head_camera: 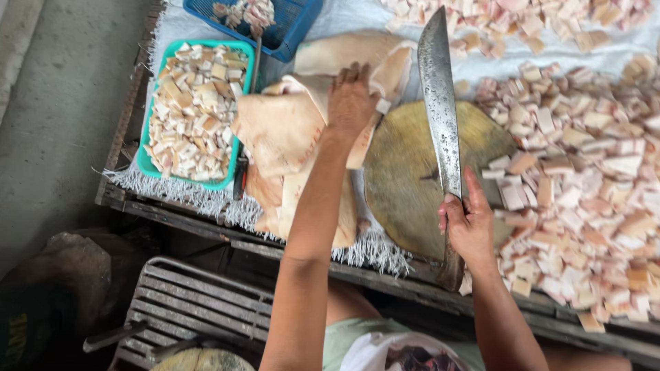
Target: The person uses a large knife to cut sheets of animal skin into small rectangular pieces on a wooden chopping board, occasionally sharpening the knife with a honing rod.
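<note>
Already, heaps of cut pieces (584, 178) are lying on the tabletop (172, 206) and filling the green tray (237, 148). Right hand (469, 221) is gripping the big knife (440, 117) over the round chopping block (405, 178); left hand (350, 99) is resting flat on the uncut slabs (282, 130) beside it.

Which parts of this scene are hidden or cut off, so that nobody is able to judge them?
Head view only:
- Long steel cleaver: wooden handle mostly hidden inside the right hand.
- Pale slabs of pork skin: partly covered by the left hand.
- Blue plastic basket: cut by the top edge.
- Round wooden chopping block: the cleaver crosses it.
</note>
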